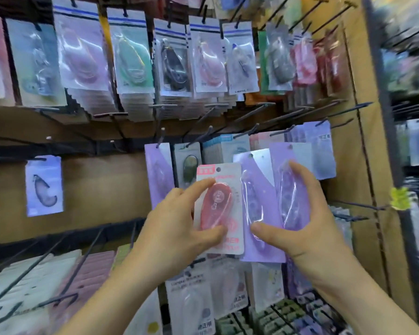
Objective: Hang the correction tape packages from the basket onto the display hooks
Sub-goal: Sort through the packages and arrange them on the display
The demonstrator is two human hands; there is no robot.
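Display board [94,189]; middle-row hooks [283,131] jut out just above both hands. Right hand [307,213] pinches two fanned purple packages [254,189], thumb low, fingers on the right blister. Left hand [179,226] grips pink package [219,206] by its blister. Long axis upright, hang hole [218,169] at top edge, below the hook tips. Likely next: lift and thread.

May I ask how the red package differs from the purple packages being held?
The red package has a white card with a pink header; the purple packages have lilac cards. The left hand pinches the single red package; the right hand grips two purple packages. All have top hang holes.
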